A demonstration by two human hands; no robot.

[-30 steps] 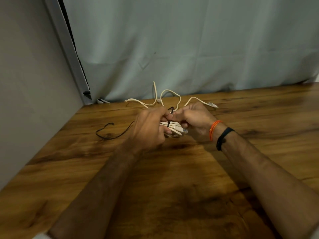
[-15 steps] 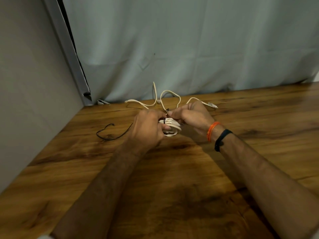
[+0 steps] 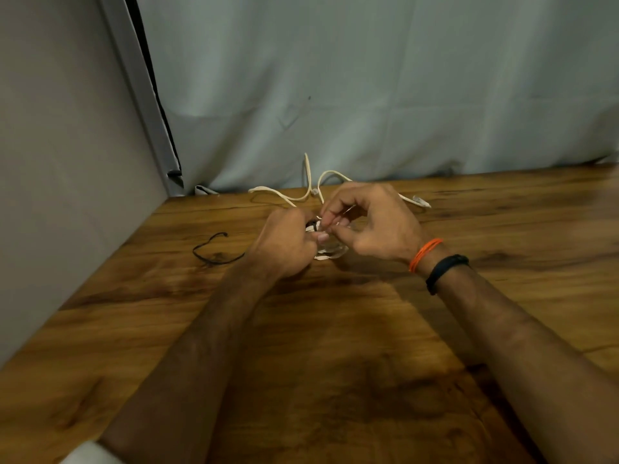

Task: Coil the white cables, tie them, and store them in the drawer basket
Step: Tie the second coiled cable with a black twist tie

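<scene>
- A person's left hand (image 3: pixel 284 244) and right hand (image 3: pixel 371 222) meet over a small coil of white cable (image 3: pixel 330 252) at a wooden table (image 3: pixel 335 363), both closed on the bundle: the left fist clamps its near-left side, the right fingertips (image 3: pixel 326 218) pinch at its top
- A black tie (image 3: pixel 314 224) shows as a dark stub just where the two grips touch; whether it is knotted cannot be told
- The step in hand appears to be the tying of the coil; the next move likely calls for drawing the tie snug while the left hand keeps the loops from springing apart
- Both forearms reach in from the near edge, wrists raised slightly, the right wrist wearing an orange thread (image 3: pixel 424 254) and a black band (image 3: pixel 445 271)
- Beyond the grip, loose white cables (image 3: pixel 294 197) lie uncoiled near a grey curtain (image 3: pixel 368 88); left of it, a spare black tie (image 3: pixel 211 252) rests on the wood
- No drawer basket is in view
</scene>
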